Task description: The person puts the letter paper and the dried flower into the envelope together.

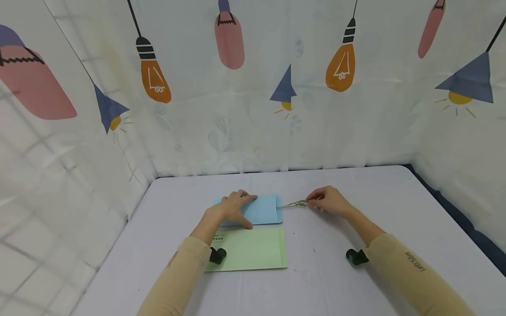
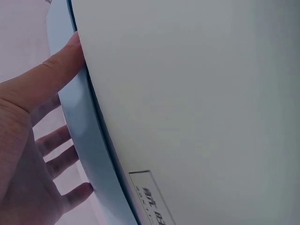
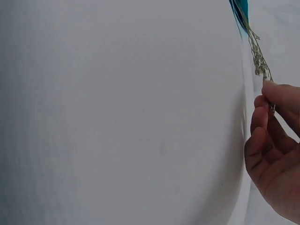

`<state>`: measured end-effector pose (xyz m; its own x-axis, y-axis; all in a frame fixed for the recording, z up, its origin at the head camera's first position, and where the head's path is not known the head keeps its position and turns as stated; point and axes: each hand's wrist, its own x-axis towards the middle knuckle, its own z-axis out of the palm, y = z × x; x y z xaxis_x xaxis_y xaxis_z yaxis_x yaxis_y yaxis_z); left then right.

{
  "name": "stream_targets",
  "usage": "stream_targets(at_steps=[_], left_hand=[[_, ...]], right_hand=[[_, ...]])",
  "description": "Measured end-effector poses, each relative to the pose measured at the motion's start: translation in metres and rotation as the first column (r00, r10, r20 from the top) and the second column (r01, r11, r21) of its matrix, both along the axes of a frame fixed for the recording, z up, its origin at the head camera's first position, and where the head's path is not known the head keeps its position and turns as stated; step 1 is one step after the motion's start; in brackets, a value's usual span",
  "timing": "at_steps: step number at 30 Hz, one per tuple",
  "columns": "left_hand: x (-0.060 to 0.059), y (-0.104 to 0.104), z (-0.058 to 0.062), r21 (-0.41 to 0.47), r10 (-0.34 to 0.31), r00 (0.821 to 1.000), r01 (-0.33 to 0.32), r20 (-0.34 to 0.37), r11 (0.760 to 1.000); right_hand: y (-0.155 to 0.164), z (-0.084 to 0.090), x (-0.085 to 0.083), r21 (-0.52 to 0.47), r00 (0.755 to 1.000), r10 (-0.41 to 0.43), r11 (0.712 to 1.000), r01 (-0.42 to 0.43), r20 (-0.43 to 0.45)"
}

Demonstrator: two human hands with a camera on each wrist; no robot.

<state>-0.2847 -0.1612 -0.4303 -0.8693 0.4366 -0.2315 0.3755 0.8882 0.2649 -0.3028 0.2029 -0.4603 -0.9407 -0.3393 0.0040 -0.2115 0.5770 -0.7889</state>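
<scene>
A light blue envelope lies on the table, its opening toward the right. Across its left part rests my left hand, fingers spread over it and the thumb at its near edge. In the left wrist view, the thumb touches the blue envelope beside the pale green one. My right hand pinches a thin dried flower sprig between thumb and fingertips. The sprig's left end reaches into the mouth of the blue envelope; how far inside is hidden. The right wrist view shows the sprig between fingertips and the envelope's blue opening.
A pale green envelope with a small printed box lies just in front of the blue one, partly under the left wrist camera. The white table meets a patterned curtain at the back.
</scene>
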Motion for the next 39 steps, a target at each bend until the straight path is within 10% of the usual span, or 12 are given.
stream_targets(at_steps=[19,39], left_hand=[[0.003,0.000,-0.002,0.038,-0.010,1.000,0.010,-0.003,0.999],[0.003,-0.001,-0.001,0.037,0.015,1.000,-0.016,0.014,0.999]], right_hand=[[-0.055,0.005,0.014,0.041,0.982,0.138,0.990,-0.134,-0.132],[-0.093,-0.004,0.011,-0.016,0.995,0.047,0.999,-0.048,-0.087]])
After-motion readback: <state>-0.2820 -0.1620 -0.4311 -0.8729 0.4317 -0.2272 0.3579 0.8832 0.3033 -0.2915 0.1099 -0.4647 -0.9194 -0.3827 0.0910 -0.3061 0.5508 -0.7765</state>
